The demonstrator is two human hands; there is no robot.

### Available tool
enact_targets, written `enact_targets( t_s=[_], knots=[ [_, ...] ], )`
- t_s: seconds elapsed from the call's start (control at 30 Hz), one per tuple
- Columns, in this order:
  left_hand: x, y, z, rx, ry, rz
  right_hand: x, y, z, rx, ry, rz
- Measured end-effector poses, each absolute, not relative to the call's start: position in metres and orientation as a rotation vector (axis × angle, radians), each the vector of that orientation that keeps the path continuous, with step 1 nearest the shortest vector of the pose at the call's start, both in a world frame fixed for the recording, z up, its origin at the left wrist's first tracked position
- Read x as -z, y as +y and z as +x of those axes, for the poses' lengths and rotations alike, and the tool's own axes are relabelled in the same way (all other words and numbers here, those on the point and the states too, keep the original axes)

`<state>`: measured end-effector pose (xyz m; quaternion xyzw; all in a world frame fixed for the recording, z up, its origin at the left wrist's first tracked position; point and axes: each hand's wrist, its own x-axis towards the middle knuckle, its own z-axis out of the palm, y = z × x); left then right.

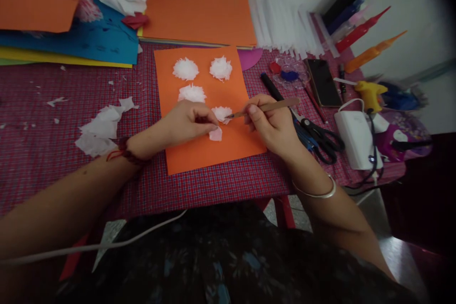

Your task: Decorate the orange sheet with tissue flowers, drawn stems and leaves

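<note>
Over on the far left, torn white tissue scraps [99, 130] are lying loose on the checked red cloth covering the desk [42, 161], with orange, blue and yellow paper sheets [71, 33] stacked behind them. Moving in, the left hand [185, 122] is resting on the orange card [210, 147], its fingers [208, 126] curled down and pinching a small piece of white tissue [215, 134] flat against the card. Just beside that, a fluffy tissue tuft [222, 113] is sitting on the card, and three more white tufts [185, 69] are lined up above it, nearer the far edge. Now the right hand [272, 126] is coming into the picture, fingers clenched around a thin wooden stick [270, 106] held like a pen, its tip touching the near tuft's edge. A silver bangle [317, 192] is circling that wrist. Right of the hand, black scissors [318, 135] are lying on the cloth, a dark phone [323, 83] is sitting behind them, and a white power adapter [352, 137] is resting near the desk's edge. A yellow glue gun [368, 92] and coloured bottles [359, 33] are crowding the far right.
</note>
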<state>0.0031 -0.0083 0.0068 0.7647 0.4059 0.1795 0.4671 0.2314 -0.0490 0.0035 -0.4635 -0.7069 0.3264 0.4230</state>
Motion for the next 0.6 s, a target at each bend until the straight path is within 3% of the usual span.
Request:
enact_targets(
  t_s=[0.33, 0.6],
  knots=[
    [0.008, -0.009, 0.019, -0.600, 1.260, 1.938, -0.012, -0.060, 0.229, -0.808, -1.708, -1.132],
    [0.006, -0.008, 0.019, -0.604, 1.241, 1.933, -0.005, -0.056, 0.225, -0.627, -2.084, -1.020]
  ],
)
